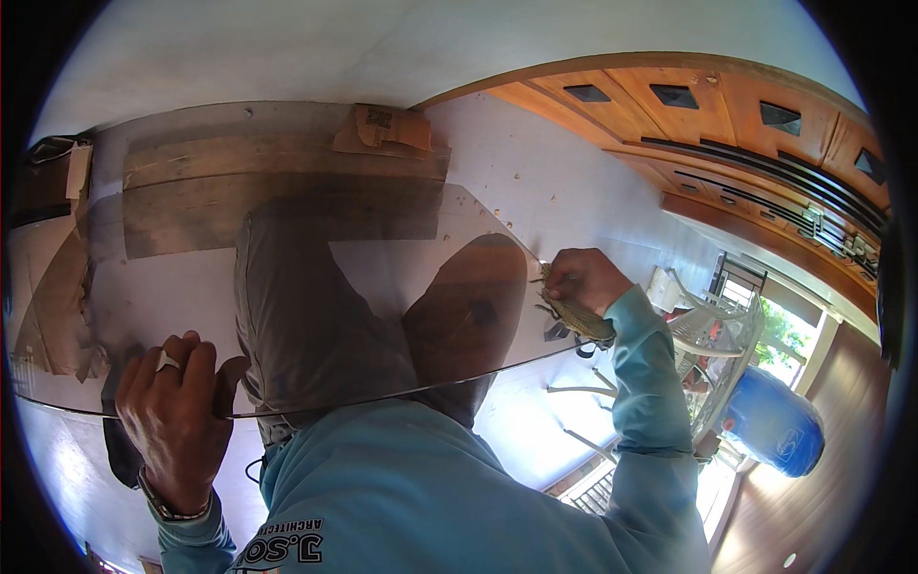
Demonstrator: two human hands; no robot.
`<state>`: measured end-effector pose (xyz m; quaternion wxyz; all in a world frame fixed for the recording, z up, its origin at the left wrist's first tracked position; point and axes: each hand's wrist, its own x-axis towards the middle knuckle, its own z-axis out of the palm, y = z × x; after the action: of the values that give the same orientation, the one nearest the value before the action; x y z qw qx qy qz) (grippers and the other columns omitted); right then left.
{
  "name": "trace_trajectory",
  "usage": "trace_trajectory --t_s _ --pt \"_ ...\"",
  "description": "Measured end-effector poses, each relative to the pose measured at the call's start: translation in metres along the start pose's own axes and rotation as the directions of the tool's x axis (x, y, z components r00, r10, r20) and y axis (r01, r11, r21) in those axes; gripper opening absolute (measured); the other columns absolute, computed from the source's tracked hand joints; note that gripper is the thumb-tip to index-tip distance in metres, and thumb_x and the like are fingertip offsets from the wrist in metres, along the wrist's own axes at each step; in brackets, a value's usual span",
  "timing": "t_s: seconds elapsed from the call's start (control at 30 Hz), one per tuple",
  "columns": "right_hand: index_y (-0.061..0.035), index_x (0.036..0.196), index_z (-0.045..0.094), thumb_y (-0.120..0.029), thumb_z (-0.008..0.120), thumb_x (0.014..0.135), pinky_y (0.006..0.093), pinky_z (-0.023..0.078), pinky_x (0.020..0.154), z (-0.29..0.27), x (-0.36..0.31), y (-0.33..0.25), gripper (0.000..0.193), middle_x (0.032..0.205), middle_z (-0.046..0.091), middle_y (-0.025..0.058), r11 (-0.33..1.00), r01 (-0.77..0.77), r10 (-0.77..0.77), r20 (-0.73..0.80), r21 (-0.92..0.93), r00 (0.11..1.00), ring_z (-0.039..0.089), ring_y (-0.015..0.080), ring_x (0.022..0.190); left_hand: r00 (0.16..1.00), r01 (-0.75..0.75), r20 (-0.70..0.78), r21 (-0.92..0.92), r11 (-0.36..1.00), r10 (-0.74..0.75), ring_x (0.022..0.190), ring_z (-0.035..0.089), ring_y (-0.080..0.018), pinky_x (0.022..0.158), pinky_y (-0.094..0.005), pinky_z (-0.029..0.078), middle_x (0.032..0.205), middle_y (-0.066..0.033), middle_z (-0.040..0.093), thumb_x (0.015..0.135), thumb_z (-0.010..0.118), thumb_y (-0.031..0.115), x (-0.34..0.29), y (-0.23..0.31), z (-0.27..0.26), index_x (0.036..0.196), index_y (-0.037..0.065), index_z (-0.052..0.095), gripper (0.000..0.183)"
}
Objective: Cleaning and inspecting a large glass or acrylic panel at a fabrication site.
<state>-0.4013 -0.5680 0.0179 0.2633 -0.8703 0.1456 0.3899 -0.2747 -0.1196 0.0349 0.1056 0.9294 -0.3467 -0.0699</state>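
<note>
A tinted glass sheet (373, 297) lies across my lap, and my legs show through it. My left hand (177, 411), with a ring and a wristband, grips the near edge at the left, fingers over the top. At the glass's right edge, my right hand (583, 279) is closed in a pinch on a greenish-brown crumpled cloth-like piece (581, 319). Part of that piece hangs under the palm. Its exact kind is unclear, and the fingers hide some of it.
A wooden board (191, 187) and a torn cardboard piece (397, 132) lie by the wall beyond the glass. More cardboard (59, 306) is at left. A wooden door (622, 105), white plastic chair (712, 330) and blue drum (773, 421) stand at right.
</note>
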Motion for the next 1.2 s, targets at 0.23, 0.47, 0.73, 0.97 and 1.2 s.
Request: trace_trajectory --t_s 0.23,0.47,0.73,0.97,1.2 --pt "-0.0065 0.075 0.069 -0.010 0.072 0.067 0.0345 0.049 0.076 -0.004 0.011 -0.003 0.009 0.080 0.065 0.0097 0.999 -0.033 0.032 0.069 0.014 0.997 0.062 0.0270 0.079 1.000 -0.007 -0.003 0.008 1.000 0.007 0.060 0.058 -0.0256 0.054 -0.0371 0.045 0.074 -0.0099 0.063 0.082 0.069 0.036 0.001 -0.001 0.000 0.076 0.003 0.058 0.035" --pt "-0.0063 0.073 0.068 -0.012 0.070 0.069 0.0355 0.049 0.076 -0.004 0.012 -0.005 0.007 0.081 0.065 0.0121 0.998 -0.056 0.060 0.126 -0.032 0.990 0.063 0.0289 0.080 1.000 -0.009 -0.019 0.007 1.000 0.010 0.059 0.058 -0.0250 0.054 -0.0368 0.045 0.074 -0.0100 0.063 0.082 0.067 0.038 -0.003 0.000 0.000 0.076 0.004 0.058 0.036" --pt "-0.0071 0.074 0.066 -0.011 0.071 0.069 0.0364 0.050 0.072 0.017 0.044 0.005 0.008 0.080 0.063 0.0116 0.975 0.072 -0.066 0.038 -0.210 0.997 0.061 0.0297 0.078 0.999 -0.023 -0.024 -0.003 1.000 0.023 0.057 0.056 -0.0226 0.050 -0.0358 0.042 0.073 -0.0095 0.063 0.080 0.069 0.037 0.000 -0.001 -0.001 0.075 0.004 0.058 0.035" --pt "-0.0055 0.073 0.066 -0.009 0.070 0.069 0.0347 0.050 0.073 0.021 0.048 -0.009 0.006 0.082 0.063 0.0125 0.972 -0.005 -0.010 -0.062 -0.235 0.998 0.062 0.0290 0.078 0.999 -0.022 -0.028 0.008 1.000 0.022 0.056 0.055 -0.0219 0.050 -0.0356 0.042 0.073 -0.0091 0.063 0.078 0.071 0.037 0.000 -0.003 -0.002 0.075 0.004 0.058 0.035" --pt "-0.0049 0.075 0.067 -0.012 0.071 0.070 0.0378 0.050 0.075 0.009 0.043 -0.007 0.009 0.080 0.063 0.0154 0.974 -0.042 0.051 0.035 -0.223 0.998 0.062 0.0332 0.080 1.000 -0.008 0.000 -0.014 1.000 0.008 0.059 0.057 -0.0241 0.053 -0.0368 0.043 0.076 -0.0107 0.065 0.075 0.073 0.032 0.000 -0.002 -0.003 0.076 0.003 0.059 0.032"
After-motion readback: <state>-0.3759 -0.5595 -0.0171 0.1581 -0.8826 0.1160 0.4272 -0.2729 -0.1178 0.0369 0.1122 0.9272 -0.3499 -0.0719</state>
